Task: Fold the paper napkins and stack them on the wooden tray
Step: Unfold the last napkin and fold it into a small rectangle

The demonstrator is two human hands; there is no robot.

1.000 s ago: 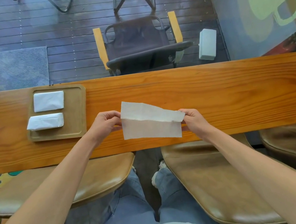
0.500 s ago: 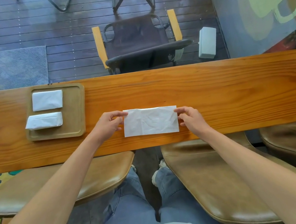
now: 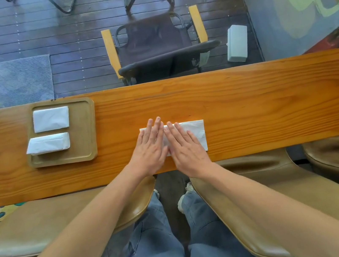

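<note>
both hands lie flat, side by side, on a folded white napkin point(image 3: 195, 132) near the middle of the long wooden surface point(image 3: 248, 102). the left hand point(image 3: 150, 148) covers the napkin's left half, the right hand point(image 3: 186, 148) its middle; the fingers point(image 3: 155, 128) of both are straight and pressed down, gripping nothing. the napkin's right end shows bare at 3 o'clock from the hands. a wooden tray point(image 3: 83, 130) sits well apart at 9 o'clock, holding two folded napkins: one point(image 3: 51, 119) at its far side, another point(image 3: 48, 143) nearer, overhanging the tray's left rim.
</note>
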